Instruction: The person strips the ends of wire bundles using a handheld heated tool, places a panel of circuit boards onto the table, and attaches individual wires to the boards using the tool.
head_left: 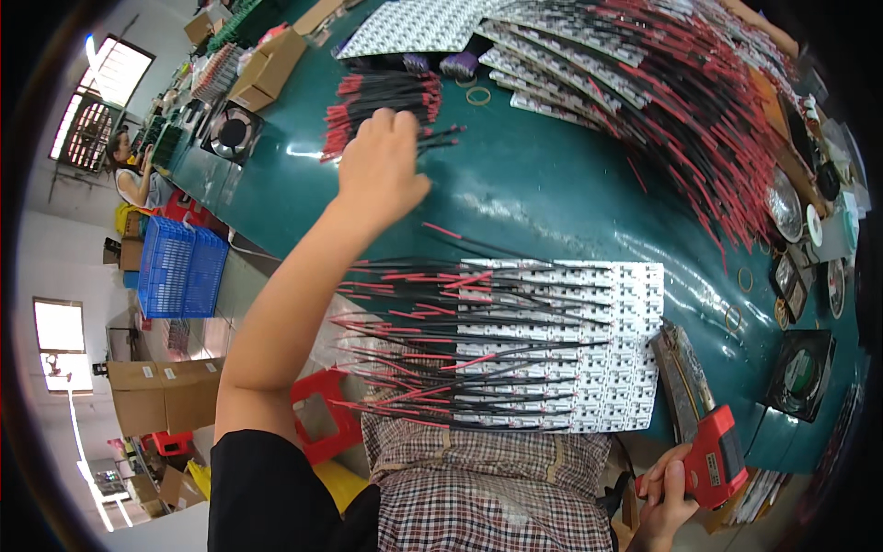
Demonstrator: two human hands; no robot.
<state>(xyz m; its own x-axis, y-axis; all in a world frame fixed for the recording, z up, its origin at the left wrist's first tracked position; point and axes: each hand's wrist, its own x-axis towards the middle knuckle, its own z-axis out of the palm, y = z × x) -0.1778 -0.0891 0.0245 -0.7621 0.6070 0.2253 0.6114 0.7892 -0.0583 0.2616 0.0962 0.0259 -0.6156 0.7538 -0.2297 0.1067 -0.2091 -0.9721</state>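
My left hand (382, 166) is at the near side of a pile of short black wires (391, 92) with red ends. Its fingers are curled together, and a few loose black wires (440, 139) stick out beside them; the fingertips are hidden. My right hand (670, 492), low at the right, grips a red soldering gun (713, 460). The gun's long barrel points up and left, its tip beside the right edge of a white circuit board panel (635, 368). Rows of black wires with red ends (414, 313) run left from the panel, overhanging my checked apron (497, 497).
More white panels with a large fan of red-ended wires (644, 101) cover the far right of the green table (552, 198). Another white panel (414, 28) lies at the back. A black fan (798, 373) stands right, another (232, 133) left. A blue crate (182, 267) and another person (133, 179) are beyond.
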